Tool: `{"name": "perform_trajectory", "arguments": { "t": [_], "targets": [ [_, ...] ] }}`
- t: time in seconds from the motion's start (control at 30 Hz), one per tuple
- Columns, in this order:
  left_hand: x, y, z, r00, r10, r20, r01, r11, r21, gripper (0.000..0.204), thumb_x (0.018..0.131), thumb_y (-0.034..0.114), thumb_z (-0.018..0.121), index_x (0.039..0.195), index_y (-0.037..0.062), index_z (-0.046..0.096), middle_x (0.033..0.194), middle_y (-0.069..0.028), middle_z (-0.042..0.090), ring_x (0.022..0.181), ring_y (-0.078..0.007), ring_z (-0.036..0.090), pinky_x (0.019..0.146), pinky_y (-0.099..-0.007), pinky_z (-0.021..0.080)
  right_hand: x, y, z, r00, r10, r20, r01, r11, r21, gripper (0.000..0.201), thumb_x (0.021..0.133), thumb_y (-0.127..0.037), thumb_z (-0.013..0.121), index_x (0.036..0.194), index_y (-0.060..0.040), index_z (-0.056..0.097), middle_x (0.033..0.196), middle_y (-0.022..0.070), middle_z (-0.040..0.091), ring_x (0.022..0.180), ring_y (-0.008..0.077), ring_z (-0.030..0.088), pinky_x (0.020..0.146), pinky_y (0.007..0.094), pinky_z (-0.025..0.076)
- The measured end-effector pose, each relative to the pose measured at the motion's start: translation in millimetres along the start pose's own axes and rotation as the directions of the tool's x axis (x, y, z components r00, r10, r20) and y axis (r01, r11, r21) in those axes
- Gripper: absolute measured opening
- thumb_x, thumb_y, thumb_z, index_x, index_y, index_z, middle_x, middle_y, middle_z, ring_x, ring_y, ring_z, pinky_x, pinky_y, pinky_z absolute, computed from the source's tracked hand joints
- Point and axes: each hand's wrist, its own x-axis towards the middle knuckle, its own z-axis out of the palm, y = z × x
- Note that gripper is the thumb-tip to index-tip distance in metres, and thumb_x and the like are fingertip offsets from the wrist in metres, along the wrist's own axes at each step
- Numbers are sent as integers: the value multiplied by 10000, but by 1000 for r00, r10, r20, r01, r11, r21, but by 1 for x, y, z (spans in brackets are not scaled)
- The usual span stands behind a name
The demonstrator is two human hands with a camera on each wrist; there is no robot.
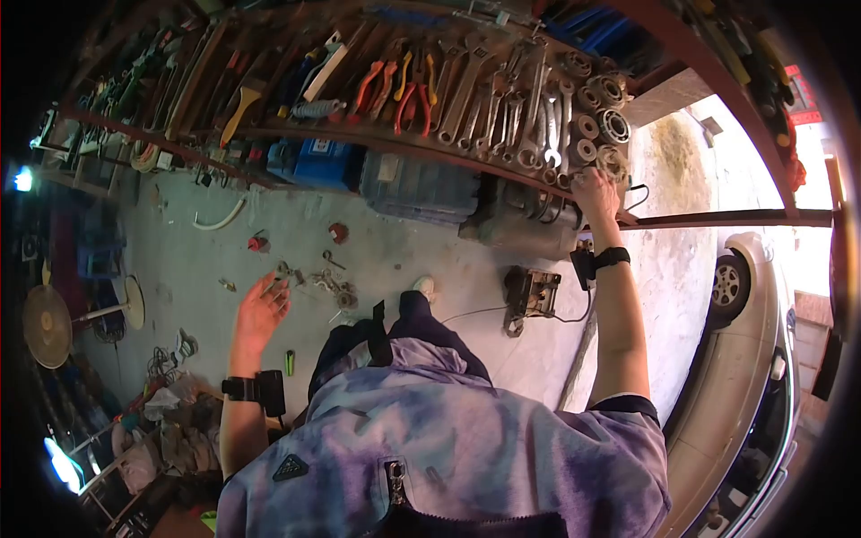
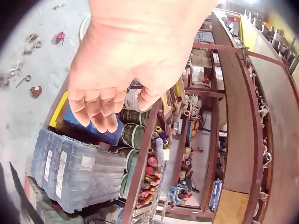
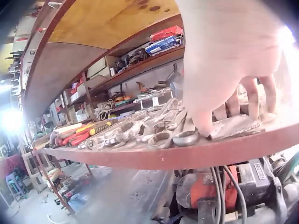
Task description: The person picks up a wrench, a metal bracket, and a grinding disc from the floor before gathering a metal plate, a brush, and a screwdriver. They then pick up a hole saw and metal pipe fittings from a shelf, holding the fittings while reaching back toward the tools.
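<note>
At the right end of the tool shelf, my right hand reaches over the front edge beside the metal rings. In the right wrist view the fingers of my right hand curl down onto a flat grey metal piece at the shelf edge, next to ring-ended wrenches. My left hand hangs in the air over the floor, fingers loosely bent, holding nothing. The left wrist view has this left hand in front of the shelving, above a clear plastic case.
Pliers and a brush lie on the shelf. Below it are a blue box and plastic cases. Loose metal parts and a small machine stand on the floor. A car is at the right.
</note>
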Motion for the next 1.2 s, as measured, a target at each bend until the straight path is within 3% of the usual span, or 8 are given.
{"name": "perform_trajectory", "arguments": {
  "t": [0.2,0.43,0.6,0.7,0.83,0.87,1.17,1.2],
  "targets": [
    [-1,-11,-40,998,5,-57,-4,1000,11,360,853,293,460,1150,88,459,1033,-61,541,898,-174,516,818,-324,410,-6,-12,6,970,179,-163,-175,984,41,385,671,-381,593,959,-127,566,1037,91,537,966,319,495,789,402,428],
    [1,-36,-97,996,-34,-82,27,996,-83,367,843,295,477,1154,101,452,1054,-72,545,891,-180,525,814,-321,408,-2,-5,-3,990,140,18,-140,990,10,453,755,-541,446,1039,-199,537,1124,93,505,990,320,499,793,435,412],
    [0,-52,-148,983,-80,-167,59,990,-132,333,837,278,498,1125,114,466,1067,-67,539,928,-187,517,822,-336,414,-62,-2,-3,948,197,-250,-147,967,207,309,788,-376,522,991,-150,578,973,119,574,878,306,545,709,383,441],
    [-8,-71,-204,980,-76,-182,42,982,-185,314,835,272,504,1107,119,468,1070,-53,536,936,-183,513,819,-328,418,-129,20,27,961,205,-184,-168,966,197,179,775,-285,548,858,-146,623,775,109,610,748,306,582,651,381,450],
    [-21,-90,-282,981,-63,-181,18,971,-239,281,829,234,519,1082,123,471,1061,-29,537,943,-168,509,793,-303,434,-247,56,70,877,404,260,-440,893,97,270,765,-306,521,893,-100,637,815,141,625,798,288,607,692,360,471],
    [-24,-91,-292,983,-82,-165,41,969,-242,281,829,234,519,1082,123,471,1061,-29,537,943,-168,509,793,-303,434,-279,72,91,916,354,191,-384,911,154,294,764,-291,531,881,-40,632,646,130,611,547,195,598,561,333,466],
    [-37,-89,-381,863,-233,-448,206,973,-107,302,834,232,511,1113,131,452,958,-23,577,856,-134,543,721,-261,438,-362,-25,69,901,202,384,-278,949,152,203,773,-200,555,867,-34,625,702,86,623,536,162,594,520,278,467],
    [-41,-91,-382,864,-241,-442,206,971,-125,295,835,229,510,1106,128,453,947,-24,581,842,-136,547,708,-260,442,-356,-34,71,859,259,441,-351,926,141,200,745,-257,575,857,-102,634,777,110,629,732,268,602,654,340,461]
  ]
}}
